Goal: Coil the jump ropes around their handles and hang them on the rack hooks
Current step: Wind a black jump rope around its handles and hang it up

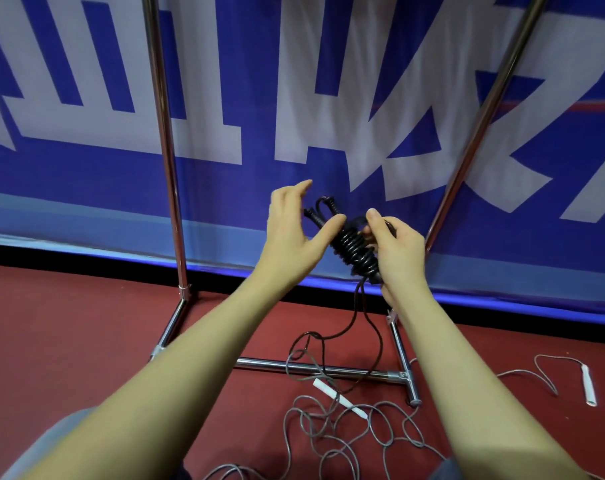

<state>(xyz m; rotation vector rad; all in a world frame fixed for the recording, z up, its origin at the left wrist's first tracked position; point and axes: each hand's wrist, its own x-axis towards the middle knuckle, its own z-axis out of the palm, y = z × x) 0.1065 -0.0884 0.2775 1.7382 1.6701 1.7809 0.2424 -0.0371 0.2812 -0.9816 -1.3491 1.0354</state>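
Coiling step, partway through on the black rope (354, 251). Held up in front of the rack (166, 140), well above the floor (86, 323). Right hand (394, 251) curled round the paired handles and the stacked turns, thumb up at the top of the coil. Left hand (294, 223) spread and relaxed, fingers straight, thumb just touching the upper end of the bundle, gripping nothing. Many tight turns already on; a long tail still hanging from the coil's lower end and looping on the floor across the rack's base bar.

Next, probably: catch the loose tail with the left hand, keep winding with even tension so the turns do not slip, tuck the end, then lift to a hook. No hooks in view; the rack's top lies out of frame.

Grey rope (332, 427) with white handles lying tangled on the floor, not yet started.

No containers in sight, so nothing to report inside any.
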